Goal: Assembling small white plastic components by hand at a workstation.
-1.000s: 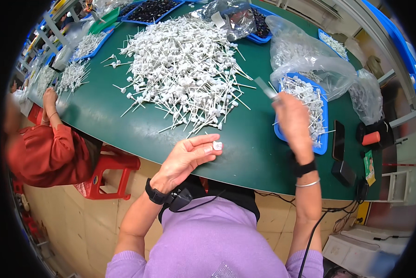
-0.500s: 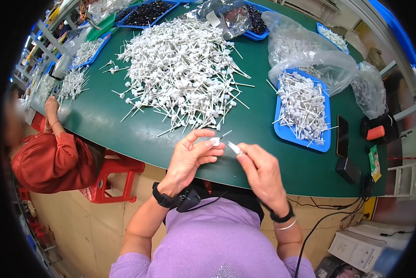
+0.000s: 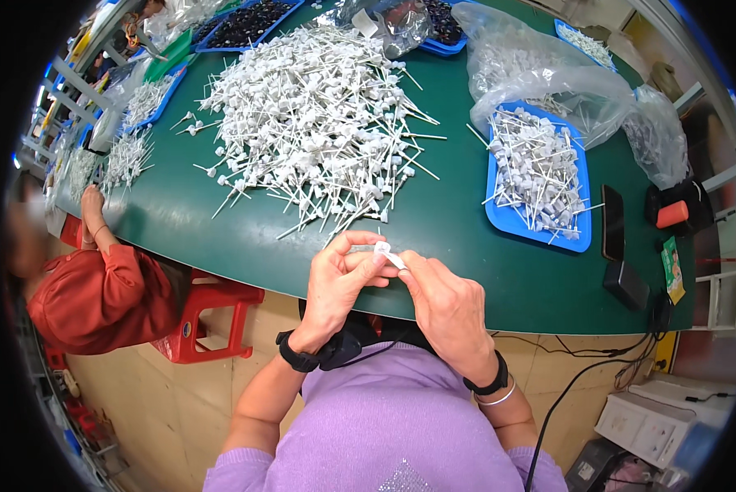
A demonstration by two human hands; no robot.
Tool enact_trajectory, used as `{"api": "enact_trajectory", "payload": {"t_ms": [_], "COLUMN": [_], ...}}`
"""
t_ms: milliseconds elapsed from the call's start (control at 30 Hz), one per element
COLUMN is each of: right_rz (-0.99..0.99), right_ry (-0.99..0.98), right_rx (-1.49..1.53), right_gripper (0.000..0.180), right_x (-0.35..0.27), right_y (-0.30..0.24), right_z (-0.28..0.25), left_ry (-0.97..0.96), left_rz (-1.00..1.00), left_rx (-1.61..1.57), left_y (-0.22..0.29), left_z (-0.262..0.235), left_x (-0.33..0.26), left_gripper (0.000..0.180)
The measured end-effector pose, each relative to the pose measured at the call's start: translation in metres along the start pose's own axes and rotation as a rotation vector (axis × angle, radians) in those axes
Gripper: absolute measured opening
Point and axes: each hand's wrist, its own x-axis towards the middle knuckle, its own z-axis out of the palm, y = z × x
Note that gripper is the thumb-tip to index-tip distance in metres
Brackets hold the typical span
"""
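Over the front edge of the green table, my left hand (image 3: 335, 283) pinches a small white plastic part (image 3: 382, 247) between thumb and fingers. My right hand (image 3: 448, 305) comes in from the right, its thumb and fingers closed on a small white pointed piece (image 3: 395, 261). The tip of that piece meets the white part at my left fingertips; my fingers partly cover both. Just beyond my hands lies a big loose heap of white plastic parts with thin stems (image 3: 311, 123). A blue tray (image 3: 540, 234) to the right is full of similar stemmed parts.
Behind the tray lies a clear plastic bag (image 3: 581, 107). A phone (image 3: 612, 221) and a black box (image 3: 626, 284) sit near the table's right end. Blue trays of dark pieces (image 3: 257, 23) stand at the back. A person in red (image 3: 110, 291) works at the left, by a red stool (image 3: 220, 316).
My right hand has moved left, bringing the white pointed piece from a small gap away up against the part in my left hand. The whole view has shifted slightly.
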Motion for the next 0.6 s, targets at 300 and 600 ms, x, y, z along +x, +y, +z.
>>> {"api": "enact_trajectory", "payload": {"t_ms": [300, 600], "right_rz": [0.007, 0.015], "right_ry": [-0.027, -0.061], "right_rx": [-0.073, -0.06], "right_gripper": [0.023, 0.022], "right_x": [0.0, 0.002], "right_y": [-0.001, 0.0], "right_z": [0.003, 0.005], "left_ry": [0.085, 0.127], "left_rz": [0.094, 0.112], "left_rx": [0.042, 0.071], "left_y": [-0.011, -0.012], "left_z": [0.003, 0.007], "left_x": [-0.003, -0.007], "left_gripper": [0.029, 0.028]}}
